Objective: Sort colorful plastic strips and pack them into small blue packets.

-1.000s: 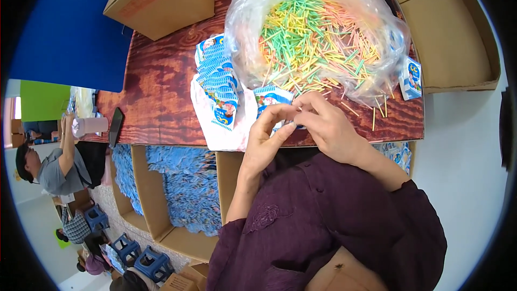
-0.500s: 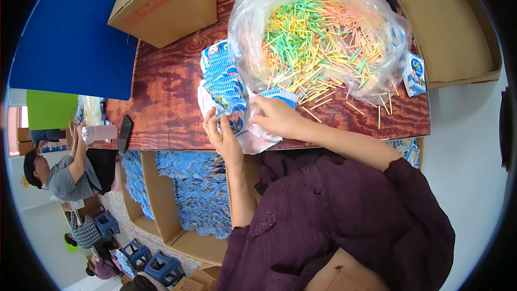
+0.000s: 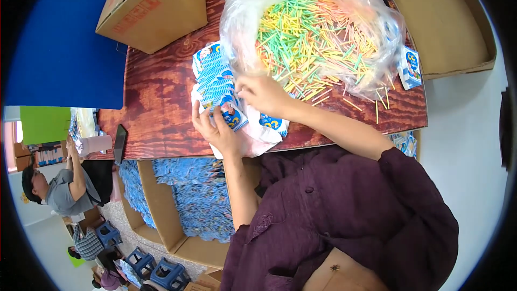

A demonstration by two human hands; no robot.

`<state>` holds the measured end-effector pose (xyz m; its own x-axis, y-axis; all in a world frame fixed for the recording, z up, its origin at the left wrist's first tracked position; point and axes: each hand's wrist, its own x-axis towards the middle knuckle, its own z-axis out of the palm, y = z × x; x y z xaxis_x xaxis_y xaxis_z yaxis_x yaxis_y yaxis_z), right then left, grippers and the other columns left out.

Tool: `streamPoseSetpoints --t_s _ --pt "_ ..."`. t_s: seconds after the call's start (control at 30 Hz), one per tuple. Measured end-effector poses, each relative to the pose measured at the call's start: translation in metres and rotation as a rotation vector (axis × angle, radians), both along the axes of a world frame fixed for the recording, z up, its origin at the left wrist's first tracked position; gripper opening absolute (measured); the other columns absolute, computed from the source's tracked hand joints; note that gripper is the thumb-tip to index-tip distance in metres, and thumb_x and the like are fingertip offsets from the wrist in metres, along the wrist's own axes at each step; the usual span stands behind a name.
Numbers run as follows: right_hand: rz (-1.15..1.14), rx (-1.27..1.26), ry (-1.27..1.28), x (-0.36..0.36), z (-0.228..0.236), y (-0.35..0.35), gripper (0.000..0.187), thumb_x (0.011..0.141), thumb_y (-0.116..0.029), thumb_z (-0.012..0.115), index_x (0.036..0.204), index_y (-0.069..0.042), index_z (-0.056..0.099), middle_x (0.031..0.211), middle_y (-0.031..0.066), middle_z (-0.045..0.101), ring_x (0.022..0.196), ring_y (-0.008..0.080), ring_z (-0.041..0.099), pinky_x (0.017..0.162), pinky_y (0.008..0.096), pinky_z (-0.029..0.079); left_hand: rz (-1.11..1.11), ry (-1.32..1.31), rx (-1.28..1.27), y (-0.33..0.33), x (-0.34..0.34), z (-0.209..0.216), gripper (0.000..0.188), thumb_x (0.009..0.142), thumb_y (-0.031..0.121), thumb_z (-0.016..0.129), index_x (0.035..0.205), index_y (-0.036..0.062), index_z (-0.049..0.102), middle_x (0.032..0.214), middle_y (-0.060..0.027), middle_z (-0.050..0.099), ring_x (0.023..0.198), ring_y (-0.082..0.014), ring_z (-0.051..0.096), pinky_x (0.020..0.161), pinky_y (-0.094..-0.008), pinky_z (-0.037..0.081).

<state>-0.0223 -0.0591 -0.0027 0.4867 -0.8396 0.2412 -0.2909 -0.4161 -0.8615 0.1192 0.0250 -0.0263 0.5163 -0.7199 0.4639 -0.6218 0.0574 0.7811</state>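
A row of overlapping blue-and-white printed packets (image 3: 212, 78) lies on a white cloth or bag (image 3: 257, 143) near the table's front edge. My left hand (image 3: 219, 132) grips the near end of this row, with the thumb on the top packet and the fingers along its left side. At the row's right side, my right hand (image 3: 264, 96) has its fingers curled together by the packets; what they hold, if anything, is hidden. Below that hand lies a separate blue-and-white packet (image 3: 276, 124). Just beyond, thin green, yellow and pink sticks (image 3: 307, 37) fill an opened clear plastic bag (image 3: 242, 16).
A closed carton (image 3: 161, 13) stands at the far left of the wooden table (image 3: 156, 108). A small printed box (image 3: 410, 68) sits at the right edge, beside an open carton (image 3: 447, 27). Blue packets fill cartons (image 3: 156, 194) below. A phone (image 3: 120, 143) and a co-worker (image 3: 70, 180) are left.
My right hand has shifted up and left, uncovering more of the separate packet beneath it. The left hand stays at the row's near end. The whole view has shifted slightly.
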Motion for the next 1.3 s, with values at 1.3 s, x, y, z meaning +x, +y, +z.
streamPoseSetpoints --t_s 1.3 --pt "-0.136 -0.119 -0.179 -0.088 0.017 0.032 0.013 0.074 -0.007 0.065 0.084 0.000 0.060 0.079 0.0111 0.058 0.078 0.0307 0.057 0.067 0.0382 0.045 -0.352 -0.260 -0.029 0.007 -0.083 0.035 0.007 0.083 -0.005 0.060 0.085 -0.0007 0.056 0.076 -0.0112 0.055 0.071 -0.0265 0.051 0.068 -0.0353 0.041"
